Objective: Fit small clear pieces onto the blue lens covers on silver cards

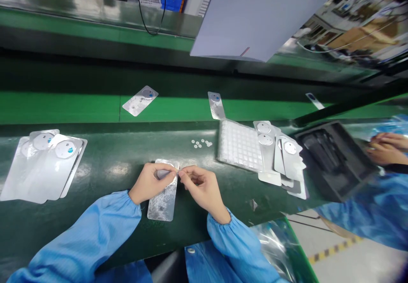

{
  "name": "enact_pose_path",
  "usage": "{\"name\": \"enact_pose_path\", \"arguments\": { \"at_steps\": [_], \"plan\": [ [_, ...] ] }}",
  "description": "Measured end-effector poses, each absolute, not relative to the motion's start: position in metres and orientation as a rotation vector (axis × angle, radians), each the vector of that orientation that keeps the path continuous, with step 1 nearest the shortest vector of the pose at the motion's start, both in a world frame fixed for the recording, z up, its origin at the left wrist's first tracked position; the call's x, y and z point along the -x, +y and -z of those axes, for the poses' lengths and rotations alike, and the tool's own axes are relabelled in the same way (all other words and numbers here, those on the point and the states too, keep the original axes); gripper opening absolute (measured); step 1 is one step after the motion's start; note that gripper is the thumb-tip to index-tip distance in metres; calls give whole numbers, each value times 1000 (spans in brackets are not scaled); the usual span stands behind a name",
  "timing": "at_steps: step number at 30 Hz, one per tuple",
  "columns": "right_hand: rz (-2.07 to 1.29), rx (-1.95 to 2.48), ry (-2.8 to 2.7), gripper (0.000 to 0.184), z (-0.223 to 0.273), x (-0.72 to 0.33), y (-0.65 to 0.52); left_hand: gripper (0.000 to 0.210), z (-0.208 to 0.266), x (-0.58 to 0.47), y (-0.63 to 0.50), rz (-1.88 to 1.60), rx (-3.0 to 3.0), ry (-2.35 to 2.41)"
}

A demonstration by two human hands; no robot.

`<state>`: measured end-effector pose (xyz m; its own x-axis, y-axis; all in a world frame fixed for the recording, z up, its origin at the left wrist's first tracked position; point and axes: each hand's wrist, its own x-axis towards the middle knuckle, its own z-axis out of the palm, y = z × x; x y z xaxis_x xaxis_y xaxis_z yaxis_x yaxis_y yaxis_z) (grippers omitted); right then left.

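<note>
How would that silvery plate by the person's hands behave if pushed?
The silvery plate looks thin, so it is probably light. Lying flat, it seems unlikely to roll or tip. Its shiny surface may be slippery.

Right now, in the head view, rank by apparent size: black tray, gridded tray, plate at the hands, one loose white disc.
1. Black tray
2. Gridded tray and plate: too alike to rank
3. White disc
</note>
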<state>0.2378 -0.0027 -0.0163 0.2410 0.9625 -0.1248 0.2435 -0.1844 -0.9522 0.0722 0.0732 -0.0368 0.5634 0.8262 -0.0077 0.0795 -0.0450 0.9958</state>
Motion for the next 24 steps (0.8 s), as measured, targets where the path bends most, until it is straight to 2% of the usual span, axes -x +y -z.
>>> {"name": "enact_pose_path", "arguments": {
  "at_steps": [7, 14, 19, 24],
  "plan": [
    [-1057, 1602, -1085, 33, 13, -237, -1, 14, 39, -72, 74, -745, -1507, 807],
    [-1333, 1513, -981, 47, 14, -241, 4, 14, 38, -72, 72, -780, -1550, 820],
    [-1551, 1427, -795, 45, 14, -244, 7, 13, 44, -73, 71, -800, -1580, 787],
    [-1622, 1384, -712, 43, 11, -246, 8, 22, 47, -73, 69, -796, -1560, 775]
  ]
}}
